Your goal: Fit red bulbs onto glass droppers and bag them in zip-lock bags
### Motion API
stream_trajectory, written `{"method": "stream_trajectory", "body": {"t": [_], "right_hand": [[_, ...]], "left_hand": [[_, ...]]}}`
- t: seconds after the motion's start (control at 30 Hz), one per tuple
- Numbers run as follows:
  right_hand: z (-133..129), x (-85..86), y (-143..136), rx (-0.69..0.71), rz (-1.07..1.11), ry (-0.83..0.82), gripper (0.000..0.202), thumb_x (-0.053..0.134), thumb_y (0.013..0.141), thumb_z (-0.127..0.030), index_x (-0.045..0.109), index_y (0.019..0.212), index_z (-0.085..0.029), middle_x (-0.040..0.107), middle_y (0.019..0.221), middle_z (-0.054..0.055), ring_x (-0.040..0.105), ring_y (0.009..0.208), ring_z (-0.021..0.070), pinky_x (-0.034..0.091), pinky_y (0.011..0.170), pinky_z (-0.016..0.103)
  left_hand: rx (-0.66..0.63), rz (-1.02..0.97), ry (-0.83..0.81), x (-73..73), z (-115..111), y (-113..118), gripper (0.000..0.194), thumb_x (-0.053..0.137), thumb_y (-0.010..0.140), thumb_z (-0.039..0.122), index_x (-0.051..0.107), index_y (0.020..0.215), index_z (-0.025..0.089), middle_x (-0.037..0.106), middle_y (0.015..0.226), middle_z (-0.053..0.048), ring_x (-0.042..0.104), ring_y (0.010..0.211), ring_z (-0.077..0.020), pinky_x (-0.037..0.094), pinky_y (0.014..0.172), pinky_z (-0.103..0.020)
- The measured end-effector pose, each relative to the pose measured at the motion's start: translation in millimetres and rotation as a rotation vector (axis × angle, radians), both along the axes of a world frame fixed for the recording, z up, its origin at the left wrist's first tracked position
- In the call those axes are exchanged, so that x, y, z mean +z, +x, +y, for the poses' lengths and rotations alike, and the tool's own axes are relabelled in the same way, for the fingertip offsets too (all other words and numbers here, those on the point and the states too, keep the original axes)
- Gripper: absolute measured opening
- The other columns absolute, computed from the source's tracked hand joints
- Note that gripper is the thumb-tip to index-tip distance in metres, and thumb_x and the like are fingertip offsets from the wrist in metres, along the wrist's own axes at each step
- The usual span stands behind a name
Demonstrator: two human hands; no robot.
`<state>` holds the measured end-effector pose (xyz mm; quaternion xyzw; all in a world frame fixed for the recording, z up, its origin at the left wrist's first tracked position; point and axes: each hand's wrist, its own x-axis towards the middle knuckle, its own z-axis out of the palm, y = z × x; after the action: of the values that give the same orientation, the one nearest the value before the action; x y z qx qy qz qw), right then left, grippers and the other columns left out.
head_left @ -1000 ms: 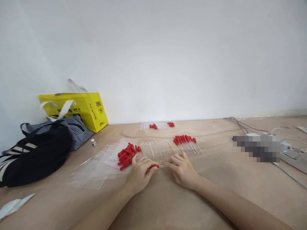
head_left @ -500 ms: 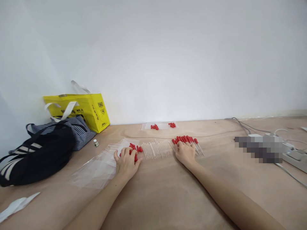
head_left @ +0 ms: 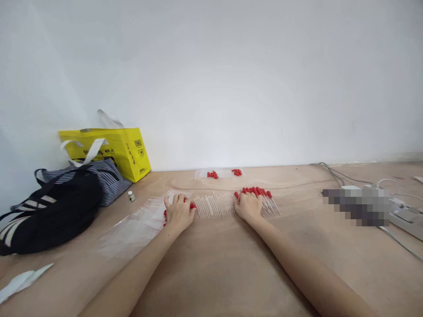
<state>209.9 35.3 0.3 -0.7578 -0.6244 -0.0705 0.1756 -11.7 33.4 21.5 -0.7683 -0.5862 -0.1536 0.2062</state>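
My left hand (head_left: 180,213) rests over a small heap of red rubber dropper bulbs (head_left: 193,205), its fingers apart and bent down at the tips. Between my hands thin whitish dropper tubes (head_left: 214,205) lie side by side in a row. Fingers curled, my right hand (head_left: 248,206) is at the left end of a row of droppers with red bulbs on their far ends (head_left: 268,203). What its fingertips grip, if anything, is hidden. Clear zip bags (head_left: 132,229) are fanned out beneath and left of my left hand.
By the wall lies another clear bag (head_left: 222,174) with red bulbs and tubes. At left are a yellow bag (head_left: 132,154), a striped bag (head_left: 114,187), a black bag (head_left: 66,215) and a small bottle (head_left: 131,196). Cables and a power strip (head_left: 410,218) sit at right.
My right hand has shifted left along the droppers, uncovering more of their tubes. My left hand has moved slightly and now covers more of the red bulbs.
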Motion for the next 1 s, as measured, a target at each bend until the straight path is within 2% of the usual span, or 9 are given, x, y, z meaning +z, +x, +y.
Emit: {"method": "stream_trajectory", "body": {"t": [0.13,0.27,0.4,0.5,0.6,0.67,0.8,0.93,1.0], "right_hand": [[5,-1.5,-2,-0.01,-0.009,-0.039,0.029,0.04,0.078,-0.027,0.063,0.086,-0.011,0.062,0.09,0.016,0.052,0.09,0.0257,0.022,0.077,0.038],[8,-3.9,-4,-0.016,-0.017,-0.046,0.029,0.039,0.078,-0.022,0.063,0.085,-0.009,0.062,0.09,0.018,0.052,0.09,0.0264,0.022,0.078,0.037],[4,-3.4,-4,-0.021,-0.022,-0.026,0.029,0.035,0.079,-0.016,0.061,0.086,-0.006,0.061,0.09,0.02,0.052,0.088,0.0265,0.023,0.076,0.037],[-7,-6.0,4,0.01,-0.031,0.02,0.027,0.034,0.081,-0.018,0.058,0.088,-0.007,0.06,0.09,0.019,0.05,0.087,0.0258,0.024,0.075,0.036],[-25,-15.0,17,0.209,-0.009,0.167,0.021,0.032,0.083,-0.018,0.053,0.083,-0.012,0.059,0.083,0.013,0.048,0.081,0.0223,0.027,0.071,0.032],[-40,-22.0,25,0.394,0.067,0.239,0.02,0.03,0.084,-0.017,0.049,0.079,-0.015,0.057,0.079,0.009,0.048,0.075,0.0192,0.029,0.068,0.03],[-67,-28.0,30,0.648,0.238,0.183,0.016,0.031,0.086,-0.016,0.046,0.08,-0.018,0.055,0.076,0.004,0.049,0.069,0.016,0.033,0.066,0.028],[-79,-24.6,24,0.747,0.227,0.15,0.026,0.031,0.084,-0.009,0.048,0.1,-0.019,0.057,0.088,0.006,0.051,0.079,0.0166,0.033,0.071,0.03],[-80,-23.5,21,0.771,0.2,0.131,0.032,0.03,0.083,-0.006,0.049,0.105,-0.02,0.057,0.089,0.006,0.05,0.08,0.0163,0.033,0.072,0.03]], "left_hand": [[-0.034,0.018,-0.009,0.3,9,4,0.015,0.054,0.07,0.022,0.064,0.081,0.02,0.059,0.093,-0.009,0.047,0.093,-0.026,0.015,0.091,-0.052],[-0.08,0.022,0.003,2.0,8,6,0.017,0.047,0.077,0.018,0.064,0.078,0.018,0.061,0.092,-0.009,0.049,0.093,-0.0255,0.013,0.092,-0.051],[-0.116,-0.018,0.036,2.3,-7,6,0.024,0.039,0.084,0.02,0.061,0.092,0.019,0.061,0.096,-0.008,0.049,0.094,-0.0237,0.018,0.09,-0.047],[-0.306,-0.141,-0.019,-0.6,-28,5,0.023,0.038,0.086,0.022,0.059,0.095,0.023,0.063,0.091,-0.004,0.051,0.089,-0.0208,0.026,0.082,-0.04],[-0.564,-0.201,-0.207,-2.9,-49,2,0.021,0.039,0.085,0.019,0.058,0.093,0.025,0.064,0.086,0.0,0.053,0.084,-0.017,0.027,0.081,-0.036],[-0.634,-0.216,-0.307,-2.9,-59,0,0.021,0.04,0.083,0.017,0.057,0.091,0.024,0.063,0.086,0.001,0.053,0.083,-0.0161,0.026,0.082,-0.035],[-0.597,-0.292,-0.354,-3.8,-66,2,0.021,0.049,0.074,0.016,0.057,0.092,0.023,0.062,0.09,-0.001,0.052,0.087,-0.0183,0.025,0.083,-0.037],[-0.519,-0.32,-0.333,-12.6,-62,13,0.019,0.056,0.073,0.03,0.06,0.091,0.024,0.061,0.09,-0.001,0.053,0.085,-0.0196,0.026,0.079,-0.038],[-0.495,-0.317,-0.307,-17.8,-60,19,0.013,0.054,0.076,0.031,0.063,0.085,0.026,0.062,0.087,0.0,0.053,0.083,-0.019,0.026,0.077,-0.037]]}}
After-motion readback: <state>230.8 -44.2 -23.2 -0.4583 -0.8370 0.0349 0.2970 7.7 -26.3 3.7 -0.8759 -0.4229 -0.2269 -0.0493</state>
